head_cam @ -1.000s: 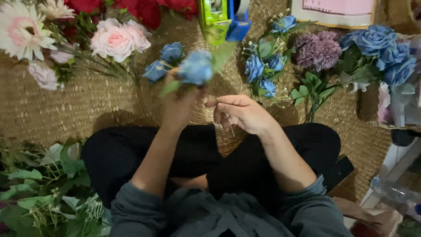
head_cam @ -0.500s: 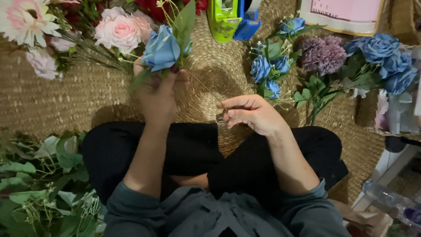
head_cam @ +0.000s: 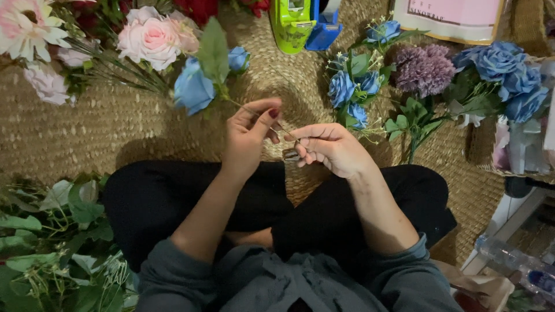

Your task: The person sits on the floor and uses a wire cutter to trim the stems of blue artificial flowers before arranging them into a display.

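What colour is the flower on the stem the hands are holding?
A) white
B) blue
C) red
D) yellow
B: the left hand and the right hand pinch a thin stem whose flower is blue, with a green leaf above it.

Flat pink package [head_cam: 448, 17] lies top right.
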